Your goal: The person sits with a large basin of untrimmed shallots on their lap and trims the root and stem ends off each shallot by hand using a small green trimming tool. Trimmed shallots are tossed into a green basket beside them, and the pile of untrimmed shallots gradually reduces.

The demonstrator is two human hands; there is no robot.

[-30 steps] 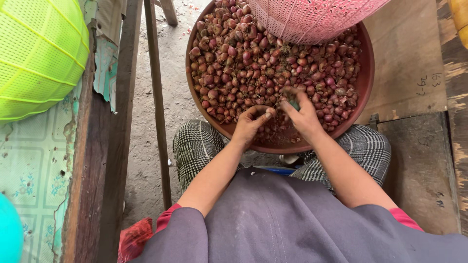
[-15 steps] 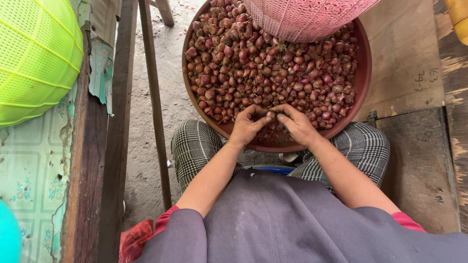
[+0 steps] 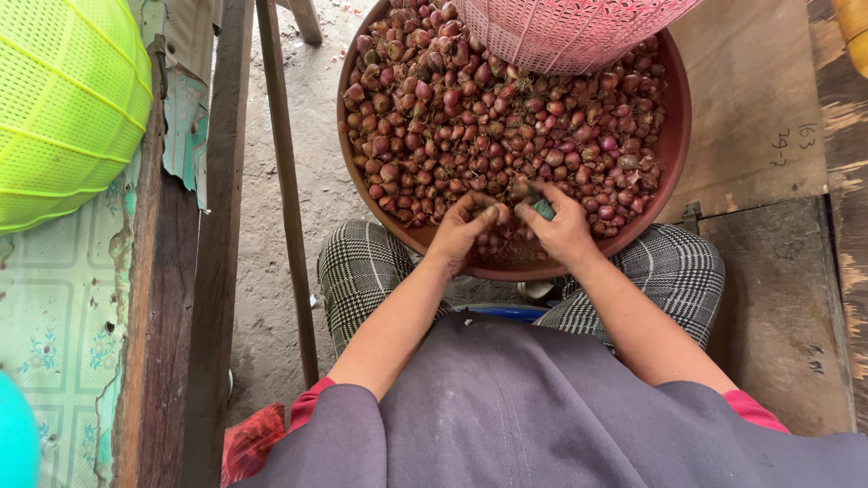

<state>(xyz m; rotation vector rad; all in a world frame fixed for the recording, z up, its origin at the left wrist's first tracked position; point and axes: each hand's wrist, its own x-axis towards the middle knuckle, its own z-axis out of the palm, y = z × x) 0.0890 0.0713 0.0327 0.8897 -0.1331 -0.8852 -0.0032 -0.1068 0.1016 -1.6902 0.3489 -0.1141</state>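
Note:
A wide reddish-brown basin (image 3: 674, 154) rests on my knees, heaped with small red shallots (image 3: 470, 117). Both hands meet at its near rim. My left hand (image 3: 459, 231) has its fingers curled and its thumb pressed forward, pinching a shallot (image 3: 519, 190) between the two hands. My right hand (image 3: 565, 230) is closed around a small teal-handled tool (image 3: 542, 210), of which only a bit shows between the fingers. Its fingertips touch the same shallot.
A pink mesh basket (image 3: 570, 32) sits on the far side of the shallots. A lime-green perforated basket (image 3: 63, 99) stands on the patterned table at left. A thin wooden pole (image 3: 285, 181) leans beside my left knee. Wooden boards (image 3: 778, 298) lie to the right.
My hands were spread apart, digging in the shallots. They have drawn together at the near rim, and the right hand now shows the teal tool against one shallot.

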